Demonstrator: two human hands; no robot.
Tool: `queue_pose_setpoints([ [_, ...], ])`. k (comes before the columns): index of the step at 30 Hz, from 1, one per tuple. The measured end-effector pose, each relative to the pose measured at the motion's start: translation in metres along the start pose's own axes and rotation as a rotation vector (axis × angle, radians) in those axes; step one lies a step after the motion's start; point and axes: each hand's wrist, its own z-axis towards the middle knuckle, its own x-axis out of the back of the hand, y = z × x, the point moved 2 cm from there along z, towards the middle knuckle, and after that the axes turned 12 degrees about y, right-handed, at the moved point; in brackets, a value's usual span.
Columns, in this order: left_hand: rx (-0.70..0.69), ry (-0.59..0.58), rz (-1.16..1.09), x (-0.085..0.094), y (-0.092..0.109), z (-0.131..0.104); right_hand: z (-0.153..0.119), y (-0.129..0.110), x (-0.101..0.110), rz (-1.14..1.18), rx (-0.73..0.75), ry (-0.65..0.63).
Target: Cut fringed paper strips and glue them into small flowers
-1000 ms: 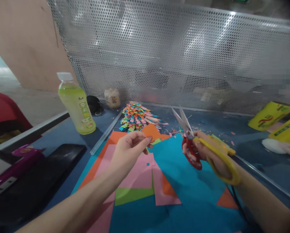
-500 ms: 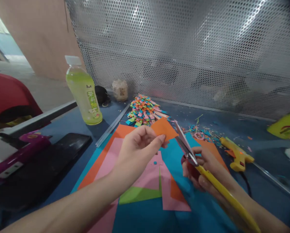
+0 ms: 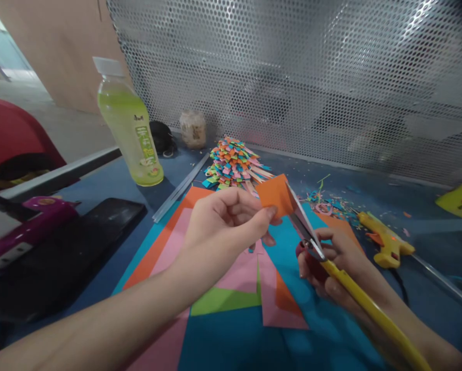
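Between the thumb and fingers of my left hand (image 3: 234, 219) is a small piece of orange paper (image 3: 273, 195), held up over the worktop. My right hand (image 3: 335, 263) grips a pair of scissors (image 3: 312, 242) with a long yellow handle; its other handle loop is dark red. The blades lie at the right edge of the orange paper, overlapping it. Beneath both hands spread sheets of coloured paper: a blue sheet (image 3: 223, 340), a pink sheet (image 3: 236, 275), a green sheet (image 3: 223, 300) and orange ones. Behind my left hand stands a cone-shaped tree of many coloured paper strips (image 3: 233, 162).
A bottle of yellow-green drink (image 3: 132, 129), clear sticks (image 3: 180, 188) and a black phone-like slab (image 3: 99, 237) are at left, near a purple device (image 3: 33, 226). At right lie paper scraps (image 3: 327, 203) and a yellow glue gun (image 3: 385, 239). A perforated metal panel (image 3: 293, 77) closes the back.
The orange paper and my left hand have shifted right and slightly up, tilting the paper. The scissor blades now overlap its right edge. The whole view has shifted a little.
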Motion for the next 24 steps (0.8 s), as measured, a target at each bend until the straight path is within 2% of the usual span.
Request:
queue_pose_setpoints([
  [6, 0.000, -0.005, 0.010, 0.0028, 0.0002, -0.0010, -0.0001, -0.0047, 0.0048, 0.026, -0.015, -0.074],
  [24, -0.014, -0.029, 0.037, 0.0021, 0.0026, 0.0003, -0.0011, -0.0064, 0.0044, 0.037, 0.008, -0.048],
])
